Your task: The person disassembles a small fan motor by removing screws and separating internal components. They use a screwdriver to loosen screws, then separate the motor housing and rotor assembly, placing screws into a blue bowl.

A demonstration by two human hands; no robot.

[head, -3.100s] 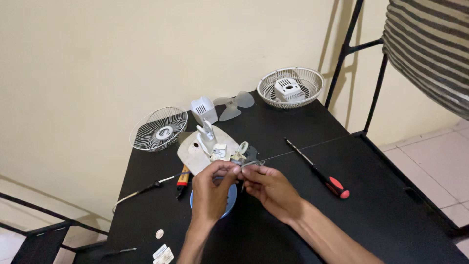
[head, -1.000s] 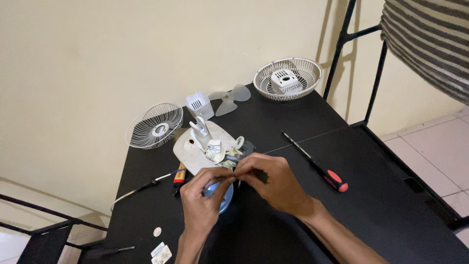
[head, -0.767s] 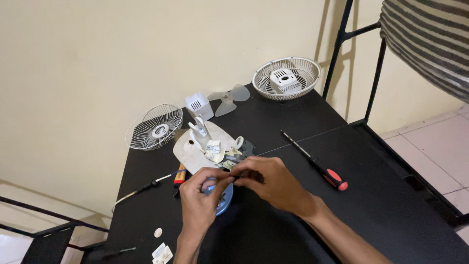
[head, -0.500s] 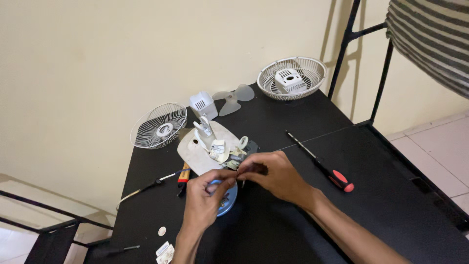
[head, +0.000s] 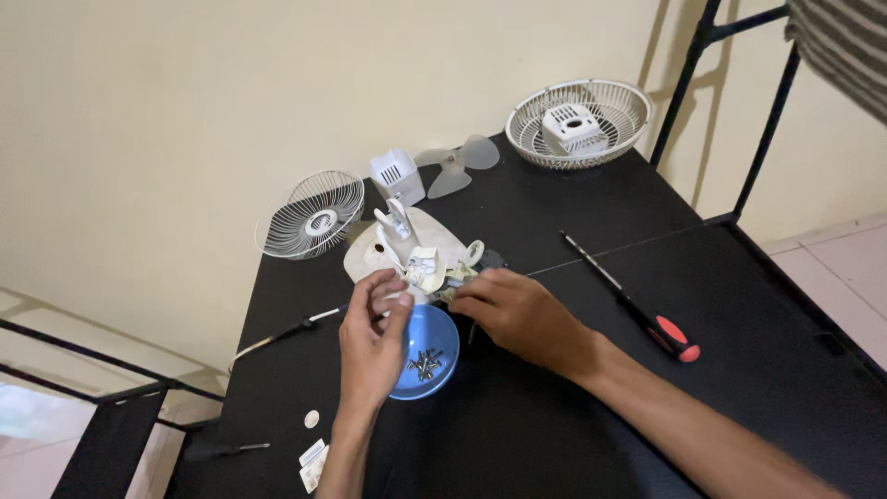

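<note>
My left hand [head: 373, 334] pinches a small cream-white fan piece with wires [head: 427, 273] at its left side. From the right, my right hand [head: 517, 314] grips the same piece with closed fingertips. The piece sits at the near edge of the cream fan base [head: 370, 257], which lies flat on the black table [head: 554, 434]. Just below both hands stands a blue bowl [head: 416, 379] holding several screws [head: 426, 362]. What sits between my fingertips is too small to make out.
A wire front grille [head: 309, 214] leans at the table's back left. A white housing [head: 397, 176] and fan blade [head: 457, 162] lie behind. A rear grille [head: 610, 139] holds a motor cover [head: 573, 127]. A red-handled screwdriver [head: 647, 314] lies right; a cable [head: 286, 328] left.
Both hands stay at the small fan piece. My left hand has drawn back off the blue bowl, so the screws inside now show.
</note>
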